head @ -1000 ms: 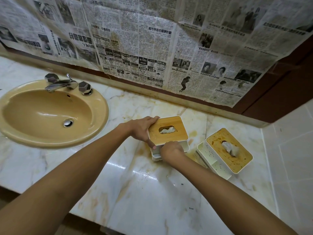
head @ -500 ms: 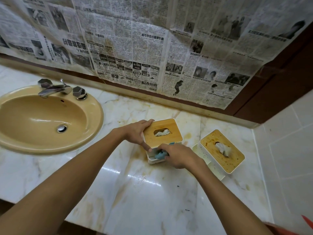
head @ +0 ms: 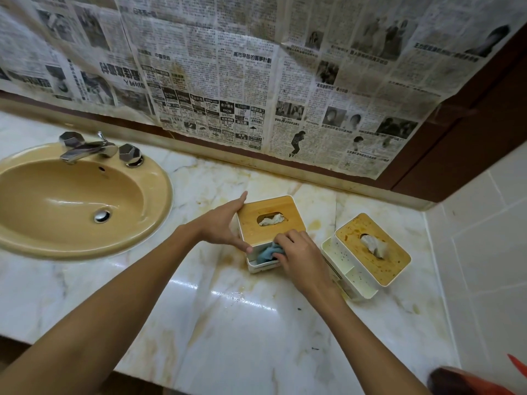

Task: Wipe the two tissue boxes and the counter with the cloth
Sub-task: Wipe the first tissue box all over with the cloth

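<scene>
- Far left, a mustard-yellow sink (head: 161, 178) sits in the counter (head: 228, 323), with a chrome tap (head: 85, 148) at its back edge.
- Behind it all, sheets of newspaper (head: 242, 81) cover the wall above the counter.
- The left hand (head: 219, 223) comes in next, and its grip is wide. The fingers are stretched nearly straight along the left wall of the left tissue box (head: 268, 206), with one tip up at the far corner and another down at the near corner, bracing it.
- That left tissue box stands on the counter at mid-frame. It has a white body and a wooden lid, and a crumpled tissue pokes out of the slot.
- At its near end is an open white compartment, and the blue cloth (head: 268, 252) is bunched down inside it.
- The right hand (head: 302, 255) has its grip closed on that cloth, fingers curled over it, pressing it into the compartment. The knuckles sit just over the near edge of the lid.
- Just beside it but not touching, the right tissue box (head: 370, 266) stands at an angle. Its wooden lid is smeared with brown stains, and its white side compartment is speckled.
- Yellow-brown streaks mark the marble around both boxes.
- At the far right is a pale tiled wall (head: 484, 238), with a blurred orange object (head: 470, 380) in the bottom corner.
</scene>
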The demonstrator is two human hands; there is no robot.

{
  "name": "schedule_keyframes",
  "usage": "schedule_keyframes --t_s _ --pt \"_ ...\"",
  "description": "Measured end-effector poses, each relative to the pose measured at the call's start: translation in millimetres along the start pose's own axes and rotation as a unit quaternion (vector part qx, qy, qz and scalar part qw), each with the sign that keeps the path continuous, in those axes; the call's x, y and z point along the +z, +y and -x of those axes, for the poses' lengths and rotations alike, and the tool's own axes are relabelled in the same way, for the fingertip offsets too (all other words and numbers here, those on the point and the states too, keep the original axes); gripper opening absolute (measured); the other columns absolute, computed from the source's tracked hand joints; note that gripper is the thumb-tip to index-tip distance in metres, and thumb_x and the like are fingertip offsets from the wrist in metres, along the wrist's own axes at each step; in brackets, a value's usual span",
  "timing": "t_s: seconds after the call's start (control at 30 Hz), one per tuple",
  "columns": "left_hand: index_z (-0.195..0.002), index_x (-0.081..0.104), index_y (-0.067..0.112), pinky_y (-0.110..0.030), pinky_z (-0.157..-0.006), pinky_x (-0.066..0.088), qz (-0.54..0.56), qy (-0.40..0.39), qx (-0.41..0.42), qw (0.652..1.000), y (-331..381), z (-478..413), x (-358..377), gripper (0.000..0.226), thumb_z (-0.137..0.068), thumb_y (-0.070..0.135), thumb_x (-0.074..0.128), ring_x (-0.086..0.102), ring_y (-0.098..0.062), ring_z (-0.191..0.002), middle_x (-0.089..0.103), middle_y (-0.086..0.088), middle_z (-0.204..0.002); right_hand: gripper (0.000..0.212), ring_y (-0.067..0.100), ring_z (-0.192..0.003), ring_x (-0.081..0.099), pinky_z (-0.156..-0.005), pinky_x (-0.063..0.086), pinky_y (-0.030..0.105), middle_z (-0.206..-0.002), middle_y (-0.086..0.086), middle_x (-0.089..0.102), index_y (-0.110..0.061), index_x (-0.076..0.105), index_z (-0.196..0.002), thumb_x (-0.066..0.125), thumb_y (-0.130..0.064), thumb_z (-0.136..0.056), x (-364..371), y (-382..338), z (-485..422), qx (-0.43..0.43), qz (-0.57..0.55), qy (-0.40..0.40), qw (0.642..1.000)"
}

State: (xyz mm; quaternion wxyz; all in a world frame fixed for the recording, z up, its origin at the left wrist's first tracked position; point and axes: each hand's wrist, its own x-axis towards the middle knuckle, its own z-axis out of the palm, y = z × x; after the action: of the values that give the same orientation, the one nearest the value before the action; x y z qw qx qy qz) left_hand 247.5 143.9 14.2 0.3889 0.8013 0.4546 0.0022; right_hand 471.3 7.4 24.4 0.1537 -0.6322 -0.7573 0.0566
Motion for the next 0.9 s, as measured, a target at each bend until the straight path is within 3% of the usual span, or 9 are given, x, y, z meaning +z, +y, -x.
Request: schedule_keyframes --t_s 0.13,0.27,0.4,0.5,0.6,0.67,0.77,0.83,0.9 --pt "-0.165 -0.01 0.026 -0.033 -0.124 0.027 0.012 0.0 -0.026 1.0 -4 2 4 0.163 -0.047 0.082 0.086 0.027 -0.016 -0.155 0.02 0.006 -0.172 0.022 0.024 -0.072 0.056 -0.058 0.05 0.033 -0.082 0.001 0.063 -0.014 0.073 -0.083 0.089 -0.011 -0.068 14 -13 -1 -0.023 -0.03 0.041 0.998" --pt "-0.166 -0.007 0.028 -0.034 -0.123 0.03 0.005 0.002 -0.023 1.0 -4 2 4 0.163 -0.043 0.088 0.081 0.032 -0.017 -0.153 0.025 0.007 -0.171 0.015 0.023 -0.065 0.06 -0.057 0.047 0.028 -0.07 0.001 0.065 -0.015 0.075 -0.073 0.089 -0.017 -0.068 36 -23 -4 0.036 -0.099 0.029 0.994" --pt "-0.165 -0.008 0.032 -0.033 -0.123 0.03 0.007 0.006 -0.027 1.0 -5 4 5 0.162 -0.042 0.091 0.079 0.03 -0.015 -0.154 0.024 0.011 -0.17 0.012 0.023 -0.08 0.064 -0.075 0.042 0.027 -0.078 0.001 0.073 -0.023 0.079 -0.086 0.073 -0.033 -0.085 35 -32 -12 0.081 -0.111 -0.05 0.989" --pt "-0.165 -0.008 0.032 -0.034 -0.122 0.031 0.01 0.004 -0.031 0.999 -5 4 4 0.161 -0.044 0.089 0.08 0.031 -0.016 -0.154 0.027 0.01 -0.17 0.025 0.022 -0.098 0.058 -0.101 0.037 0.041 -0.087 0.001 0.072 -0.022 0.074 -0.084 0.051 -0.028 -0.092 24 -36 -23 0.066 -0.056 -0.158 0.984" --pt "-0.166 -0.007 0.031 -0.035 -0.122 0.03 0.014 0.003 -0.032 0.999 -3 5 3 0.157 -0.048 0.084 0.083 0.031 -0.019 -0.154 0.029 0.007 -0.169 0.032 0.027 -0.119 0.052 -0.108 0.032 0.041 -0.117 0.007 0.067 -0.018 0.067 -0.114 0.045 -0.027 -0.093 20 -51 -33 0.054 -0.012 -0.259 0.964" --pt "-0.166 -0.005 0.03 -0.037 -0.122 0.031 0.015 0.007 -0.03 0.999 -3 6 5 0.153 -0.053 0.077 0.087 0.032 -0.021 -0.153 0.03 0.005 -0.169 0.035 0.03 -0.114 0.057 -0.101 0.038 0.039 -0.115 0.009 0.066 -0.013 0.061 -0.12 0.052 -0.025 -0.088 23 -59 -37 0.041 0.024 -0.32 0.946" --pt "-0.166 -0.004 0.031 -0.04 -0.121 0.033 0.01 0.014 -0.031 0.999 -3 6 6 0.15 -0.055 0.075 0.087 0.033 -0.023 -0.153 0.031 0.005 -0.169 0.008 0.031 -0.098 0.06 -0.082 0.043 0.032 -0.101 0.01 0.067 -0.013 0.056 -0.092 0.056 -0.018 -0.086 17 -57 -46 0.044 0.001 -0.357 0.933" --pt "-0.166 -0.004 0.034 -0.042 -0.119 0.035 0.003 0.014 -0.035 0.999 -3 6 5 0.15 -0.053 0.079 0.084 0.034 -0.023 -0.152 0.031 0.006 -0.168 0.024 0.03 -0.082 0.052 -0.069 0.035 0.029 -0.077 0.006 0.057 -0.016 0.045 -0.067 0.056 -0.011 -0.088 18 -44 -49 0.043 -0.037 -0.369 0.928" --pt "-0.165 -0.005 0.037 -0.043 -0.118 0.036 -0.005 0.01 -0.036 0.999 -1 6 4 0.152 -0.049 0.085 0.08 0.034 -0.024 -0.152 0.031 0.006 -0.168 0.036 0.024 -0.071 0.044 -0.057 0.03 0.029 -0.062 -0.002 0.045 -0.022 0.045 -0.058 0.06 -0.007 -0.086 17 -32 -46 0.04 -0.086 -0.353 0.931"
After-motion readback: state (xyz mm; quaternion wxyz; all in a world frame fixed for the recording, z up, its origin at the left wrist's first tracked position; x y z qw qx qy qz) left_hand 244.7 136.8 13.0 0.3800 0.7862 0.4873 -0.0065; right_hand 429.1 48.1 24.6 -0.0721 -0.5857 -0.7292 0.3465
